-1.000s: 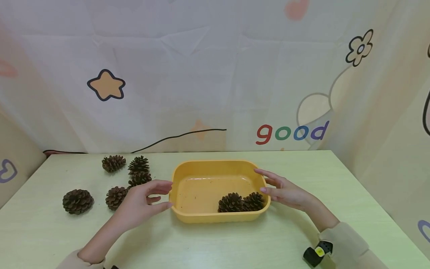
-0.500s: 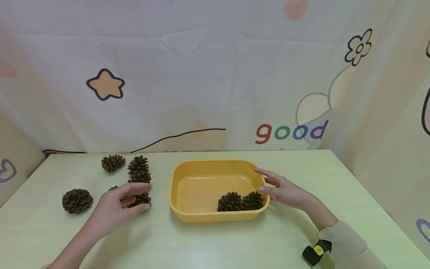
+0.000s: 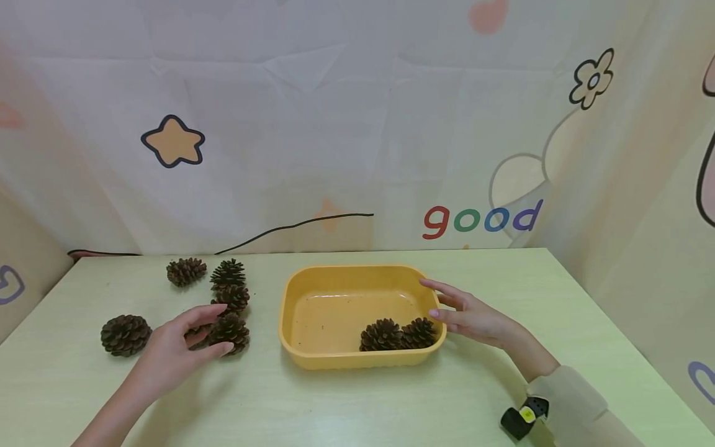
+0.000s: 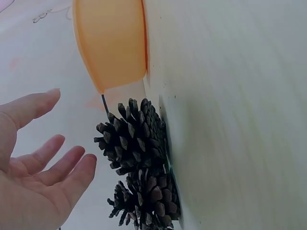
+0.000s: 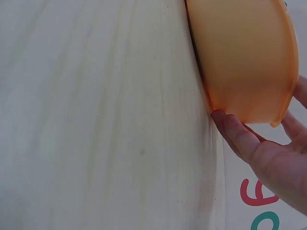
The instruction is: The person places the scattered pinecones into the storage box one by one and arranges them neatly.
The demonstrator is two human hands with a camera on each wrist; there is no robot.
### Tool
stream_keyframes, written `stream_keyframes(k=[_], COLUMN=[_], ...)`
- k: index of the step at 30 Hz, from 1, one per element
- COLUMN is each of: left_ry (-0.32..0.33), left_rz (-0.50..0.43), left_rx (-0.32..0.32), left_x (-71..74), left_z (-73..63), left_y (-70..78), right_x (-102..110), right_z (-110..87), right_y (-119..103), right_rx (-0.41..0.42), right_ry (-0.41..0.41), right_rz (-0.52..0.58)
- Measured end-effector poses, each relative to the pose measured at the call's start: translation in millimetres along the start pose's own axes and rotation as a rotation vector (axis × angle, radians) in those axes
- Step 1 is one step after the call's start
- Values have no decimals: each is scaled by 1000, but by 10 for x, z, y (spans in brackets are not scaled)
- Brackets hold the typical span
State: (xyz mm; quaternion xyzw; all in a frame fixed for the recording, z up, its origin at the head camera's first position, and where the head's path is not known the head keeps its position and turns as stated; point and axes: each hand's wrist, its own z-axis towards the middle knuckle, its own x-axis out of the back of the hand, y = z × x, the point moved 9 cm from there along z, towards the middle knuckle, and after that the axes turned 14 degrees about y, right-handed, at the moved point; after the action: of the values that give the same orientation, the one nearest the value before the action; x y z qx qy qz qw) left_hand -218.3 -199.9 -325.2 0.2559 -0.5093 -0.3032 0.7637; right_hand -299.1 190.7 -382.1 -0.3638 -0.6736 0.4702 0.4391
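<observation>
My left hand (image 3: pixel 173 354) hovers over the table's left part, fingers spread apart, holding nothing. Just beyond its fingertips lies a brown pine cone (image 3: pixel 230 334); a second pine cone (image 3: pixel 230 299) is right behind it. Another cone is partly hidden by this hand. In the left wrist view, a gap shows between the hand and the nearest pine cone (image 4: pixel 129 139). My right hand (image 3: pixel 472 320) holds the right end of a yellow plastic tub (image 3: pixel 335 361), with fingertips over the rim and other fingers (image 5: pixel 240 136) against the outer wall. Two pine cones (image 3: pixel 382 335) lie inside, front right.
A large pine cone (image 3: pixel 126 335) lies at the far left, with another cone (image 3: pixel 186 272) and a further one (image 3: pixel 228 273) near the back edge. A patterned cloth (image 3: pixel 313 124) hangs behind the pale table (image 3: pixel 335 410).
My left hand has let go of the tub's left end and moved left to the pine cones. My right hand stays at the tub's right end.
</observation>
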Motion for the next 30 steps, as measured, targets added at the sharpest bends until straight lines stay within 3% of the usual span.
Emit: stream_keyframes(k=[20,30], left_ry=[-110,-135], left_rz=[101,159], left_rx=[79,62], left_x=[-150,-184], left_z=[58,122], left_y=[-194,-182], right_x=[-7,-9], right_z=[-9,-13], right_y=[13,-20], right_rx=[-12,-2], right_ry=[19,-9], right_rz=[10,34])
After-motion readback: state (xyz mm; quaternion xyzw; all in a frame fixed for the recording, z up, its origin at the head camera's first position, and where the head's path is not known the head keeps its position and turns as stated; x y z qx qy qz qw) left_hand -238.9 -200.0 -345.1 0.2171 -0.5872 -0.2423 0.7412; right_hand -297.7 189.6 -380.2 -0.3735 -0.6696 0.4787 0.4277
